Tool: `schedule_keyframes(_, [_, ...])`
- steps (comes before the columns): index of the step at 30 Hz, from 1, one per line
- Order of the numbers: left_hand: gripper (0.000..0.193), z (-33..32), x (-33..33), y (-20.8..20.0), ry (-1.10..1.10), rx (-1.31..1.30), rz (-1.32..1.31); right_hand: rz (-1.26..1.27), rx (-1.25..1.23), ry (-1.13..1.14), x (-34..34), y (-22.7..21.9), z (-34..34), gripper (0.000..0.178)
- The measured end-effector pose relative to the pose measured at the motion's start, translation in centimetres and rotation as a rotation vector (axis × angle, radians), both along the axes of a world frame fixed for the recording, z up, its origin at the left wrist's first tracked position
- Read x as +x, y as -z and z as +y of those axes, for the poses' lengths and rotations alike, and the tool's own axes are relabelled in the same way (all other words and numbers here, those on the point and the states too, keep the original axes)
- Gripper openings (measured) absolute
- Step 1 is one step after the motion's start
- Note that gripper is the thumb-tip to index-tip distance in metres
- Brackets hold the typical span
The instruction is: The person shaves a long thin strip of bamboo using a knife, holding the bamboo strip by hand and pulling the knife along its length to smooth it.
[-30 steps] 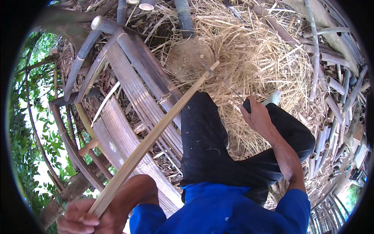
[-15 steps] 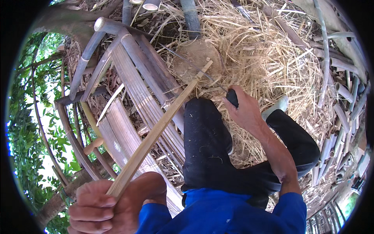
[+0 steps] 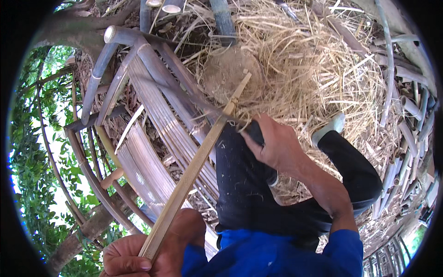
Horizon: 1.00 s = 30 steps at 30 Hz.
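Observation:
My left hand (image 3: 134,258) is closed around the near end of a long pale bamboo strip (image 3: 187,181). The strip slants up and to the right, its far tip over a round wooden chopping block (image 3: 230,64). My right hand (image 3: 279,145) grips the dark handle of a long-bladed knife (image 3: 203,107). Its blade, smeared by motion, lies across the strip near my knee and points to the upper left. Beside the blade, a thin curl of shaving (image 3: 235,122) shows on the strip.
Left of my leg stands a bamboo bench (image 3: 161,120) with slatted boards and round poles. Straw-like shavings (image 3: 318,69) cover the ground ahead and to the right. Cut bamboo pieces (image 3: 408,134) are heaped at the far right. Green foliage (image 3: 37,152) fills the left rim.
My right hand and the knife have moved nearer and left, bringing the blade down along the strip. My left hand has shifted slightly right and lower with the strip.

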<state>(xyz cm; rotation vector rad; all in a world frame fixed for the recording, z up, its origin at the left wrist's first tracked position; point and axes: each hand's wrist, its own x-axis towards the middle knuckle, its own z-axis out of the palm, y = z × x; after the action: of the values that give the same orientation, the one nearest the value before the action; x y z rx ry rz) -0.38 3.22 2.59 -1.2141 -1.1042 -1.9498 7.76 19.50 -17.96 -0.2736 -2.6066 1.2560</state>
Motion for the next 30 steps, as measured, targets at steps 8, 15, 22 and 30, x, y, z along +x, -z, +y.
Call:
schedule_keyframes(8, [0.037,1.8,-0.2,-0.8,-0.11,-0.032,0.019,-0.061,-0.016,-0.027,0.0,1.8,0.3,0.039])
schedule_keyframes(15, [0.02,1.2,-0.4,0.0,-0.111,-0.022,0.032,0.195,0.13,-0.21,0.6,3.2,-0.3,0.048])
schedule_keyframes(22, [0.013,0.6,-0.9,0.1,-0.131,0.009,0.086,0.038,0.069,-0.042,-0.2,4.7,0.1,0.037])
schedule_keyframes(30, [0.017,0.0,-2.0,0.0,-0.204,-0.027,0.121,-0.07,0.055,0.004,-1.0,9.9,2.1,0.028])
